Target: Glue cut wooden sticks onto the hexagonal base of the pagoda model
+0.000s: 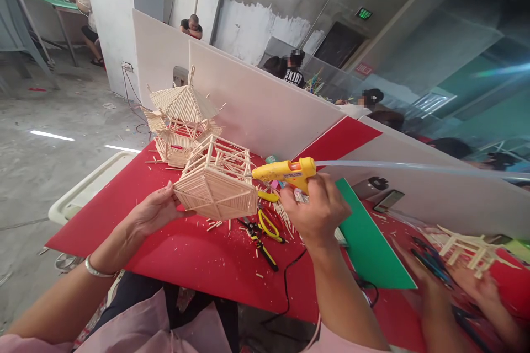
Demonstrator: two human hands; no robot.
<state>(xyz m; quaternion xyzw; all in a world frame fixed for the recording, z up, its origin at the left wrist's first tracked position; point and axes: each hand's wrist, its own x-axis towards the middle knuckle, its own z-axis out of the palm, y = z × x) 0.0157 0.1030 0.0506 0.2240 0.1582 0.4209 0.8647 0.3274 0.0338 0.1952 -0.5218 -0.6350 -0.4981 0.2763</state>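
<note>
A: Holding a stick-built hexagonal section [215, 185] with the left hand [155, 210], fingers curled against its lower left edge, thumb on top. Tilted on its side, flat slatted face toward the camera, lifted just above the red table [199, 256].

B: And the right?

A: Gripping a yellow glue gun [290, 172] in the right hand [317, 212], fingers clenched round the handle. Nozzle aimed left, tip right at the section's right edge; touching or a hair short, cannot tell. Clear glue stick [414, 166] jutting out the back, running far to the right.

B: Behind the section?

A: Standing on the far left corner of the table, a finished stick pagoda [180, 121] with a pointed roof. Just behind and above the held piece, possibly touching it.

B: Under the hands?

A: Lying between the two hands, yellow-handled pliers [265, 229], with loose stick offcuts scattered all round. Black cord [285, 284] trailing off the near edge. Green sheet [368, 242] lying flat just right of the right hand. White partition boards [256, 105] rising along the far side.

B: Anyone else?

A: At the lower right, blurred, another person's hands [455, 281] near a small stick frame [467, 248]. Farther back, seated people beyond the partitions.
</note>
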